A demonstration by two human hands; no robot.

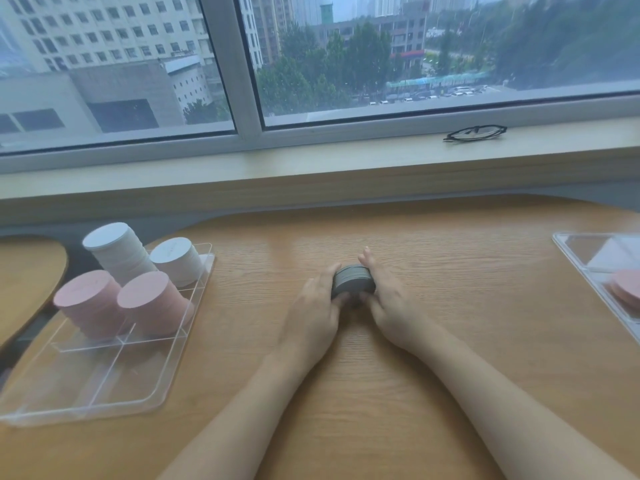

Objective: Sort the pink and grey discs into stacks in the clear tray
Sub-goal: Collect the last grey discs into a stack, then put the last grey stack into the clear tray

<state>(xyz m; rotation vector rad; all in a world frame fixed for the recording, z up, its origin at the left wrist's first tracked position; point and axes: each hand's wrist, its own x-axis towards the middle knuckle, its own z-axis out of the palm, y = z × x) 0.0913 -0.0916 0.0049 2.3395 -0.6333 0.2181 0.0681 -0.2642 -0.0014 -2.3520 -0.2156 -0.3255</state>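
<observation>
A short stack of grey discs (353, 280) sits on the wooden table at the centre. My left hand (317, 311) cups its left side and my right hand (388, 303) cups its right side, fingers curved round the stack. At the left lies the clear divided tray (104, 393). Its far compartments hold two pink stacks (86, 303) (150, 304) and two white stacks (116, 252) (176, 259). The near compartments hold nothing.
A second clear tray (588, 265) at the right edge holds a few pink discs (627, 294). Black-framed glasses (474, 133) lie on the window sill behind the table. A wooden chair back or board (27, 282) shows at far left.
</observation>
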